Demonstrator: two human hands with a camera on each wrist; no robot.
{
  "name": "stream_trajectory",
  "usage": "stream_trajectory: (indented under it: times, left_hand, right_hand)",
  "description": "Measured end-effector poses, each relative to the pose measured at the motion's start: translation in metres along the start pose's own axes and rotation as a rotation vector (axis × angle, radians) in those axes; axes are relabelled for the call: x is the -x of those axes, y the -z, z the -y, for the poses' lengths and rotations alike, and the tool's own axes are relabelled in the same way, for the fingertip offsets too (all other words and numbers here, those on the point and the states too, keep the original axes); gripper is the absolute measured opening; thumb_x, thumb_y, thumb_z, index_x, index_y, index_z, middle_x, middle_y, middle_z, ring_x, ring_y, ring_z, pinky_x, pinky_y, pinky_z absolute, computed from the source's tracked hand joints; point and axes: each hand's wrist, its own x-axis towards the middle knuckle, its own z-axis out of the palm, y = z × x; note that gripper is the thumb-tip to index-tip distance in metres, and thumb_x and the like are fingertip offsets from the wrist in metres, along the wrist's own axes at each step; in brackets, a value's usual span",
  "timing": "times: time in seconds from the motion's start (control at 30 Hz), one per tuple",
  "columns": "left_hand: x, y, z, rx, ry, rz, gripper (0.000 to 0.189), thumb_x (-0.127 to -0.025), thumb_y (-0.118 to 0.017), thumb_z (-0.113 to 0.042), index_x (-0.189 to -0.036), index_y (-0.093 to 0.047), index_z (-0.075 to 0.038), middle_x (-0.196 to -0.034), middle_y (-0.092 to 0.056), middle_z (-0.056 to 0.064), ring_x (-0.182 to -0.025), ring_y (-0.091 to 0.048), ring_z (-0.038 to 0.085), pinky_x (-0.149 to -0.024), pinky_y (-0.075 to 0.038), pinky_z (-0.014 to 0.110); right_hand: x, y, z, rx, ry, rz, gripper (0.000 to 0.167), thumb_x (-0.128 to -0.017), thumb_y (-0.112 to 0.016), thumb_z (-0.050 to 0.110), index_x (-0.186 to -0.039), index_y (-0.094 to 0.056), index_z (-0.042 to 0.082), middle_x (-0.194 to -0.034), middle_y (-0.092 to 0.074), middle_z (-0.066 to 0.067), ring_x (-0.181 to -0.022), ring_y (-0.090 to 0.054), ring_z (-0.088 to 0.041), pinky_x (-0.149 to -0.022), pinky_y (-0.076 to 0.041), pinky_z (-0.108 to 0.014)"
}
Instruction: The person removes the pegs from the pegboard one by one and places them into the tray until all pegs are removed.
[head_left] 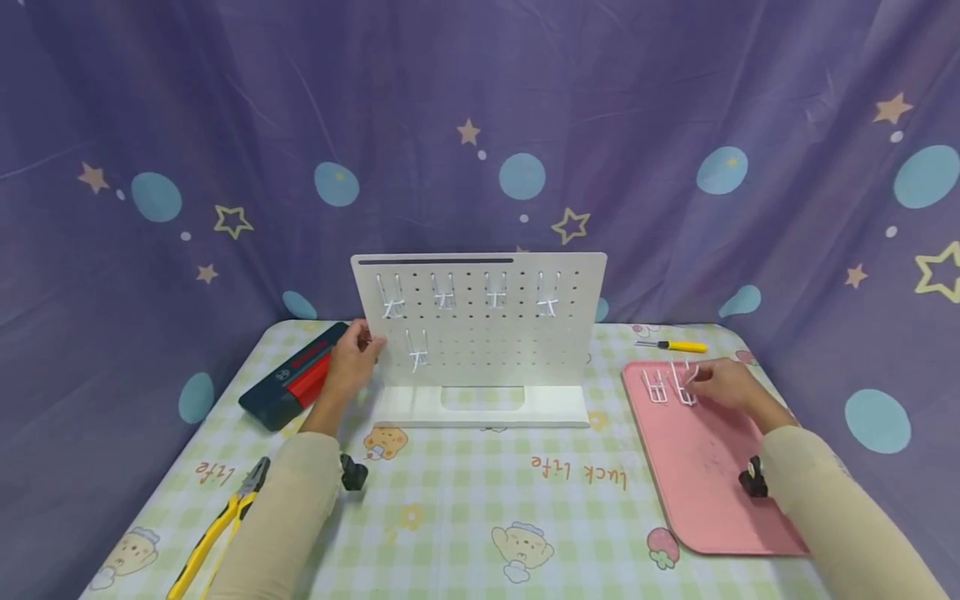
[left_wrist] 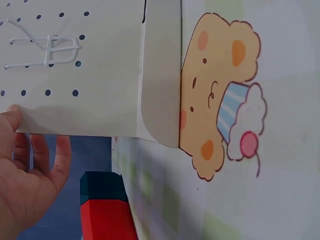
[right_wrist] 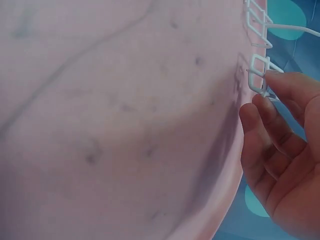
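A white pegboard (head_left: pixel 495 350) stands on its base, with several white wire hooks (head_left: pixel 446 292) along its top and one hook (head_left: pixel 417 354) lower left. My left hand (head_left: pixel 356 358) grips the board's left edge; in the left wrist view the thumb is in front and the fingers (left_wrist: pixel 61 160) behind. Over the far end of a pink tray (head_left: pixel 705 475), my right hand (head_left: pixel 723 383) pinches a white pegboard hook (head_left: pixel 684 387) between thumb and fingers. Another hook (head_left: pixel 656 387) sits just left of it on the tray. The right wrist view shows the pinched hook (right_wrist: pixel 253 75) at the thumb tip.
A dark green and red Bosch case (head_left: pixel 292 379) lies behind my left forearm. Yellow-handled pliers (head_left: pixel 217 529) are at the front left. Beyond the tray lies a yellow screwdriver (head_left: pixel 675 346). A purple curtain (head_left: pixel 480 125) hangs behind the checked tablecloth (head_left: pixel 450 517).
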Motion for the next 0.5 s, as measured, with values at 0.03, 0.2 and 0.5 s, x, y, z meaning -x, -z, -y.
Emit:
stream_trajectory:
  times: [0.03,0.2,0.5]
  left_hand:
    - [0.0,-0.0002,-0.0001,0.001,0.004,0.001,0.024,-0.106,-0.053,-0.025,-0.127,-0.051,-0.012,-0.107,-0.054,0.012,-0.091,-0.054,0.027,-0.073,-0.048,0.028]
    - [-0.0003,-0.0007,0.0002,0.0,0.007,0.002,0.024,-0.106,-0.053,-0.025,-0.126,-0.051,-0.012,-0.107,-0.053,0.012,-0.091,-0.054,0.027,-0.074,-0.048,0.029]
    - [-0.001,0.0,-0.0002,0.005,0.01,0.004,0.023,-0.106,-0.053,-0.024,-0.126,-0.051,-0.012,-0.107,-0.053,0.012,-0.091,-0.054,0.026,-0.074,-0.047,0.028]
  right_hand:
    - [-0.0004,-0.0006,-0.0008,0.005,-0.002,0.009,0.012,-0.091,-0.071,0.02,-0.088,-0.072,0.009,-0.088,-0.072,-0.009,-0.083,-0.06,-0.025,-0.077,-0.049,-0.037]
    - [-0.0015,-0.0021,-0.0011,0.013,-0.034,0.043,0.015,-0.092,-0.069,0.022,-0.091,-0.073,0.008,-0.087,-0.071,-0.008,-0.083,-0.059,-0.026,-0.076,-0.047,-0.037]
    - [0.002,-0.0031,0.0012,-0.016,-0.059,0.035,0.019,-0.092,-0.069,0.02,-0.099,-0.073,0.003,-0.087,-0.07,-0.01,-0.081,-0.059,-0.023,-0.072,-0.046,-0.031]
